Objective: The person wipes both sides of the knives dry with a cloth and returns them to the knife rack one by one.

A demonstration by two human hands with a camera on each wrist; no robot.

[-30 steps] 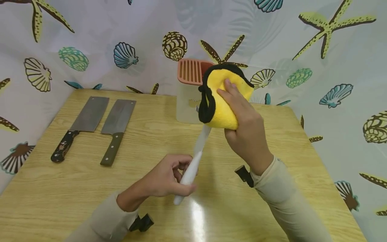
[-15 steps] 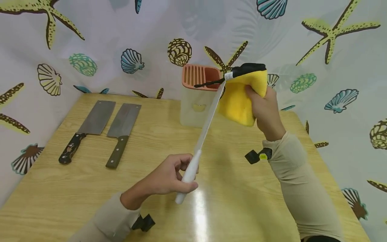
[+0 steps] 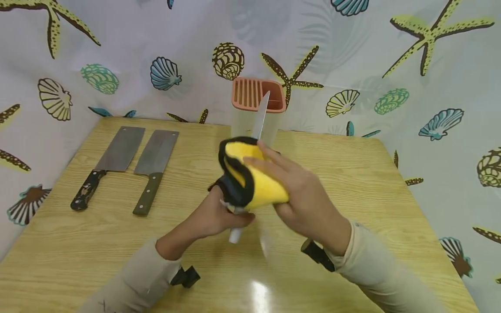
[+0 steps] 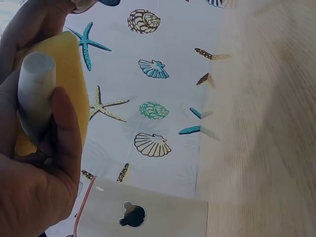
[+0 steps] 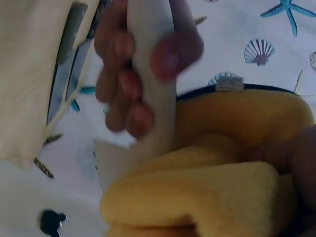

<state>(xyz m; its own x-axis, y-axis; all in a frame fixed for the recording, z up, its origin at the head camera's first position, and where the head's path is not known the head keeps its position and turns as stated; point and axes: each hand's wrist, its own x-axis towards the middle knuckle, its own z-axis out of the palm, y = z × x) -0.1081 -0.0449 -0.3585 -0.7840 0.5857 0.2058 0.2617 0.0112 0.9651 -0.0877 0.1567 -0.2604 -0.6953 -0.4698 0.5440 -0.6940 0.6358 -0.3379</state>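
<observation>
My left hand [image 3: 209, 217] grips the white handle of a long knife [image 3: 260, 119], whose blade points up and away from me. In the left wrist view fingers and thumb wrap the white handle [image 4: 37, 84]. My right hand [image 3: 303, 195] holds a folded yellow cloth [image 3: 268, 187] with black edging, pressed about the knife where blade meets handle. The cloth covers the lower blade and part of my left hand; the upper blade and tip stick out above it. In the right wrist view the folded cloth [image 5: 222, 192] lies right against the handle [image 5: 153, 64].
Two cleavers lie on the wooden table [image 3: 332, 174] at left: one with a dark patterned handle [image 3: 86, 191], one with an olive handle [image 3: 148, 195]. A pale knife holder [image 3: 239, 119] with a slotted orange top stands at the back, behind the blade. A shell-print curtain [image 3: 188, 26] hangs behind.
The right hand took the cloth up the blade to the tip, off to the right, then back down near the handle. The left hand kept its grip on the knife and stayed nearly in place.
</observation>
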